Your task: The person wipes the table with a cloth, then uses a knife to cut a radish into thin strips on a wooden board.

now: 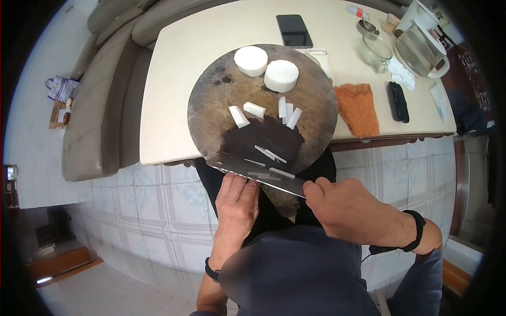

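Observation:
A wide cleaver (263,174) lies slantwise over the near edge of a round wooden board (316,110). My right hand (350,208) is closed round its handle end. Against the near side of the blade, my left hand (238,200) has its fingers pressed together; what they hold, if anything, is hidden. Thin white strips (270,154) lie just beyond the blade, and some bits stick to it. Two thick white round pieces (251,60) stand at the far side of the board. Between them and the blade are several short white sticks (255,109).
On the cream table (174,95) are a phone (294,30), a peeler (318,52), an orange cloth (358,109), a black case (398,102), a glass cup (376,51) and a glass pitcher (419,50). A grey sofa (100,110) stands at the left.

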`<move>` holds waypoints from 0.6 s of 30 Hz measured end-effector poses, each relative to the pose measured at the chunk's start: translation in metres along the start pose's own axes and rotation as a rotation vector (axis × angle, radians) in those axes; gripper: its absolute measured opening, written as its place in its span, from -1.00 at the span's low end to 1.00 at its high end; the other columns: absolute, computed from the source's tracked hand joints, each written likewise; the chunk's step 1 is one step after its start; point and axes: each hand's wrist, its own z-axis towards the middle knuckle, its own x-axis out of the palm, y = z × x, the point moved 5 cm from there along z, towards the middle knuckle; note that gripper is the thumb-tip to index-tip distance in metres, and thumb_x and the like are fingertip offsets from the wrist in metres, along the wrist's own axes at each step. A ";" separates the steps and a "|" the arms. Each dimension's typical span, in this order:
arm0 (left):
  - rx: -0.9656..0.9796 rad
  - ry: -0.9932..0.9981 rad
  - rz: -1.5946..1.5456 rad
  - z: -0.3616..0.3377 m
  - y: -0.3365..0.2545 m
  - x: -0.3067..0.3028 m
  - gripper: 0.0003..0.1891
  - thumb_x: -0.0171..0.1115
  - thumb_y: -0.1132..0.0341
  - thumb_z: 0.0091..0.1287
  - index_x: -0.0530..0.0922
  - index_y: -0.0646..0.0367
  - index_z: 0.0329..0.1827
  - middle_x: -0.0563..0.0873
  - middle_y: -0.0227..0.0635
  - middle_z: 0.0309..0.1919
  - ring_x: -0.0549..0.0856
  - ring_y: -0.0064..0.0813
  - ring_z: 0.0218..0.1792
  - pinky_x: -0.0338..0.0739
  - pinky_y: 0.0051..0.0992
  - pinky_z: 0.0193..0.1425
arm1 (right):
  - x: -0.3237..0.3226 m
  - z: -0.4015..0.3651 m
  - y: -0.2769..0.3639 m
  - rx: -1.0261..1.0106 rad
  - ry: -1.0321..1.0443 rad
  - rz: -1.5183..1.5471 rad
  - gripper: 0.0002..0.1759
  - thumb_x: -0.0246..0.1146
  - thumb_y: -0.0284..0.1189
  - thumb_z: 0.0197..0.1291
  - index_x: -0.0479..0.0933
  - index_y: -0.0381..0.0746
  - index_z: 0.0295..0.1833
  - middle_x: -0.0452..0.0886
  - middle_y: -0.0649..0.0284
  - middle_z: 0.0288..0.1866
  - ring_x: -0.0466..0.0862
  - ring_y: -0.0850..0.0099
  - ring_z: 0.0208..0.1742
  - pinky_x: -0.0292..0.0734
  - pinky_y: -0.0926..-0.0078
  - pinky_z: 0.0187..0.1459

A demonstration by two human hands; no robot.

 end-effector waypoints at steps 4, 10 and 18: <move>-0.014 -0.003 -0.003 0.000 0.000 0.000 -0.78 0.40 0.68 -0.01 0.69 0.42 -0.25 0.69 -0.07 -0.22 0.69 -0.07 -0.12 0.65 -0.24 -0.07 | 0.000 0.011 0.004 -0.030 -0.032 0.025 -0.72 0.27 -0.62 -0.09 0.36 -0.38 -0.23 0.47 0.09 -0.44 0.59 0.14 -0.51 0.44 0.25 -0.53; 0.023 -0.030 0.011 0.000 -0.001 -0.001 -0.74 0.41 0.67 0.00 0.70 0.40 -0.19 0.71 -0.10 -0.18 0.69 -0.09 -0.07 0.66 -0.28 -0.04 | 0.008 0.041 -0.001 -0.043 -0.146 0.046 -0.80 0.28 -0.62 -0.11 0.46 -0.40 -0.30 0.57 0.00 -0.44 0.66 0.14 -0.49 0.56 0.33 -0.47; 0.001 -0.019 0.003 -0.003 0.002 0.000 -0.74 0.42 0.66 0.00 0.70 0.40 -0.20 0.71 -0.09 -0.18 0.69 -0.05 -0.07 0.65 -0.26 -0.01 | 0.000 0.018 0.003 -0.062 -0.080 0.003 -0.79 0.28 -0.63 -0.14 0.45 -0.40 -0.31 0.54 0.05 -0.48 0.65 0.20 -0.52 0.53 0.36 -0.52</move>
